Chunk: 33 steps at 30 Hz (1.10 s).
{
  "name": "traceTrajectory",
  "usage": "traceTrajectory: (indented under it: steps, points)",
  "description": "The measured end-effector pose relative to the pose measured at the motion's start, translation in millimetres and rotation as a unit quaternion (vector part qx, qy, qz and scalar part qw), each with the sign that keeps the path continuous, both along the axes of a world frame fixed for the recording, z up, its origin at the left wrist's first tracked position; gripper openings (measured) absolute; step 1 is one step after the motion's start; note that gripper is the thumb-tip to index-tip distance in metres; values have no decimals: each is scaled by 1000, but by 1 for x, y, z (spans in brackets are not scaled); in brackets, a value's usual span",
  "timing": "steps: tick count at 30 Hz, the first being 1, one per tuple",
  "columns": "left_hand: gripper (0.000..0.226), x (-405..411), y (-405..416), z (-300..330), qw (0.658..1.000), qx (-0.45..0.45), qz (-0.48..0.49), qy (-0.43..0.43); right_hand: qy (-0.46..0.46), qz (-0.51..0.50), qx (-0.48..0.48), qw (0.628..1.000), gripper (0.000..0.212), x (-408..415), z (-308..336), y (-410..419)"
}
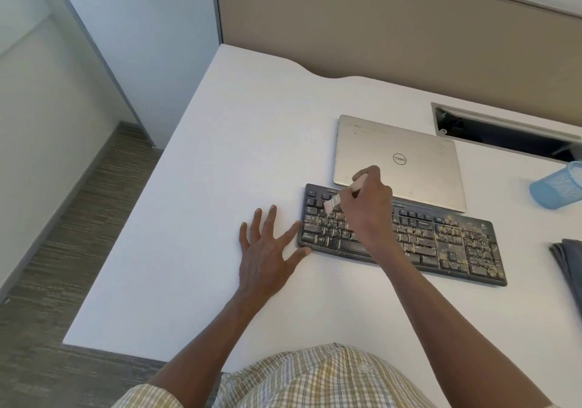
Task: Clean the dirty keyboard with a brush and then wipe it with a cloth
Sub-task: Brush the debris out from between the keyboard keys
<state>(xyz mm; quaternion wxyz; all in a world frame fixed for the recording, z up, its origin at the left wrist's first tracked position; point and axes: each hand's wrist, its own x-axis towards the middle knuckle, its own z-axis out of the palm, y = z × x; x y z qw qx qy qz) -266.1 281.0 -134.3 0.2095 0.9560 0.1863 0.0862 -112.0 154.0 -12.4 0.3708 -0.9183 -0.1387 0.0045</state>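
Gripping brush (338,198) over keyboard (441,244), right hand (368,206), left hand (267,250) flat beside it

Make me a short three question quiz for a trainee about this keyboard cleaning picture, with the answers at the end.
1. True or false: the right hand holds the brush over the left part of the keyboard.
2. Multiple choice: where is the left hand? A) flat on the desk with fingertips at the keyboard's left edge; B) on the closed laptop; C) inside the blue mesh cup.
3. Short answer: which part of the keyboard shows heavy crumbs?

Key
1. True.
2. A.
3. The middle and right end, including the number pad; the folded dark cloth lies untouched at the right edge.
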Motion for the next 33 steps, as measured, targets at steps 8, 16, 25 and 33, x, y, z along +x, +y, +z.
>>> traceTrajectory:
  steps: [8,16,25,33]
  points:
    - [64,-1,-1,1,1000,3,-3,1,-11,9,-7,1000,17,-1,-1,6]
    - [65,0,0,-1,1000,1,-4,2,-1,15,-23,1000,17,0,2,9]
    - [64,0,0,1,1000,4,-4,10,7,50,-22,998,17,0,1,16]
    - [62,0,0,0,1000,7,-2,7,38,76,-11,996,15,4,5,17]
